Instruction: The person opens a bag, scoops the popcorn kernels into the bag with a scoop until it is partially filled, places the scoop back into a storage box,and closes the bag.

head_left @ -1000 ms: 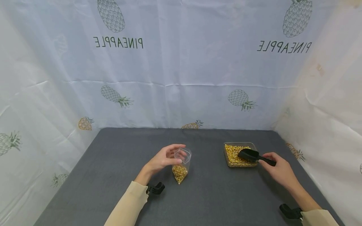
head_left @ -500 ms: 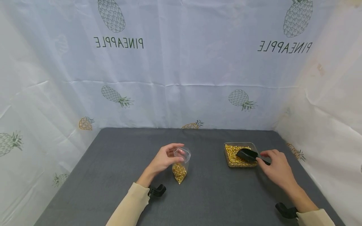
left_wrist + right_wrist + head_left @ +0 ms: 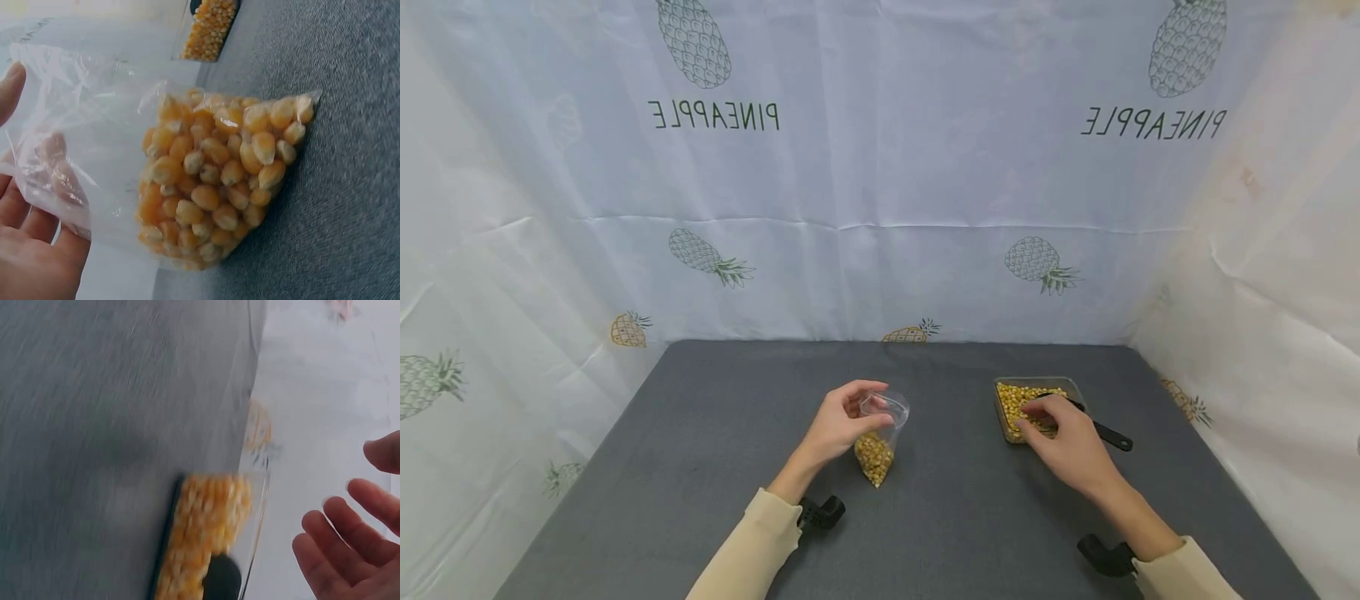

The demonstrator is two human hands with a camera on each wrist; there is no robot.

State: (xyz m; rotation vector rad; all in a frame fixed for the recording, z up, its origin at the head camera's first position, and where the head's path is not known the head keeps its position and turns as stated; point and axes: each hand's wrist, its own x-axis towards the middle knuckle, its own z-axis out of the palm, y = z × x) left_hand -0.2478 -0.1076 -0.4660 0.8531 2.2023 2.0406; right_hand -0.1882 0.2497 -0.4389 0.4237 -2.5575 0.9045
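Observation:
My left hand (image 3: 835, 427) holds a clear plastic bag (image 3: 891, 408) by its open mouth. Yellow corn kernels (image 3: 212, 181) fill the bag's lower part, and its pointed bottom corner is close to the table. My right hand (image 3: 1070, 440) hovers over the near side of a clear rectangular container (image 3: 1037, 379) of corn kernels, with nothing in its fingers. A black scoop (image 3: 1108, 435) rests in the container, its handle sticking out over the right rim. In the head view the hand covers most of the scoop's bowl, part of which shows as a dark shape (image 3: 222, 578) in the right wrist view.
A dark grey cloth covers the table (image 3: 715, 450). White curtains (image 3: 865, 275) with pineapple prints stand behind it and along both sides. A black wrist mount (image 3: 823, 512) is strapped to the left wrist, and another (image 3: 1105, 557) to the right.
My right hand has let go of the scoop's handle and moved left over the container. The scoop stays in the kernels. My left hand and the bag have barely moved.

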